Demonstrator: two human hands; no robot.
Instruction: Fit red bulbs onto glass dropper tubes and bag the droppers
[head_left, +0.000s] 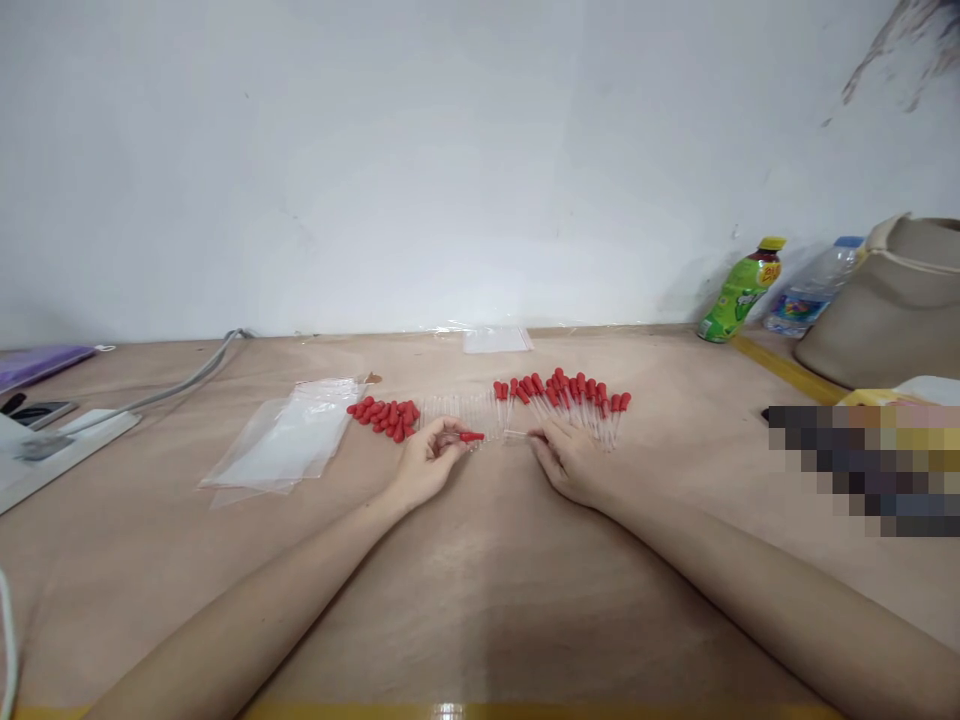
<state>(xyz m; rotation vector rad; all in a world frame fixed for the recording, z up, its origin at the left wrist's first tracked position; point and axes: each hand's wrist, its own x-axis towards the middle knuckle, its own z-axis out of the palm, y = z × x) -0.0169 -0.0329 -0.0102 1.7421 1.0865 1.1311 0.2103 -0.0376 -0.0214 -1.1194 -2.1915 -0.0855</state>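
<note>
Between the thumb and fingers of my left hand (429, 458) is a red rubber dropper bulb (472, 436), pointing right. My right hand (571, 458) pinches a thin clear glass tube (516, 433), whose end points left towards the bulb; the two are apart. Loose red bulbs (386, 415) lie in a pile just left of my left hand. Behind both hands a row of clear glass tubes (457, 408) lies on the table. Several droppers with red bulbs fitted (577, 390) lie fanned out behind my right hand.
Clear plastic bags (289, 440) lie on the left, and another small bag (497, 341) is by the wall. A cable (180, 382) runs to a white device at far left. A green bottle (739, 295), a clear bottle (814, 290) and a beige bin (885, 305) stand at right.
</note>
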